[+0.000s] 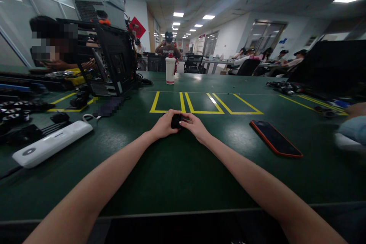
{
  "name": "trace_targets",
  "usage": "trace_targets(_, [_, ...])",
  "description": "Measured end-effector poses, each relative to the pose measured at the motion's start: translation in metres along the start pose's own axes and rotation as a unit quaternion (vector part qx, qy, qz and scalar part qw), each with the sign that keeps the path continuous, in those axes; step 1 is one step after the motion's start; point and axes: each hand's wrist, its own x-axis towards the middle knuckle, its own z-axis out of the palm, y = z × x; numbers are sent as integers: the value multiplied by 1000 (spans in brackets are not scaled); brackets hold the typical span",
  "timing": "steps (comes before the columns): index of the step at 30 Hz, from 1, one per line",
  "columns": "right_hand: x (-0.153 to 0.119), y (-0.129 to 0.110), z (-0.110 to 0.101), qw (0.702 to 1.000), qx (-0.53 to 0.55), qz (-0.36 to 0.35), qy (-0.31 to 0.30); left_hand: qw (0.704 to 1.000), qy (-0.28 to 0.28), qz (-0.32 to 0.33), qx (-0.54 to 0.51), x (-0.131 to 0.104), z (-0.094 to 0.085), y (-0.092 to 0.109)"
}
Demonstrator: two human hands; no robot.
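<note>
A small black object [176,121] is held between my two hands just above the green table [177,175], close to the yellow tape. My left hand [165,125] wraps round its left side, fingers curled over the top. From the other side, my right hand [196,126] pinches it with thumb and fingertips. Much of the object is hidden by the fingers, so its kind cannot be made out. Yellow tape outlines [204,112] lie on the table just beyond the hands.
An orange-edged phone [276,138] lies to the right, a white power strip [54,143] to the left. Further back stand a white tumbler [170,70] and an open computer case [111,57]. Cables [283,86] and a dark monitor [331,65] are at right. Another person's sleeve [353,131] shows at the right edge.
</note>
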Motion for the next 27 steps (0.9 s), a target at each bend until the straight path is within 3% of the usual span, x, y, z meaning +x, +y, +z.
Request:
trace_targets(4, [-4, -2, 1, 1000, 8, -14, -15, 1000, -4, -5, -2, 0, -1, 1])
trace_targets(14, [1, 0, 1, 999, -33, 0, 39, 1000, 2, -7, -5, 1, 1, 1])
trace_targets(22, [-3, 0, 0, 1000, 2, -12, -10, 1000, -5, -3, -10, 0, -2, 3])
trace_targets(27, [-4, -3, 2, 1000, -17, -5, 18, 1000, -2, -5, -7, 1, -1, 2])
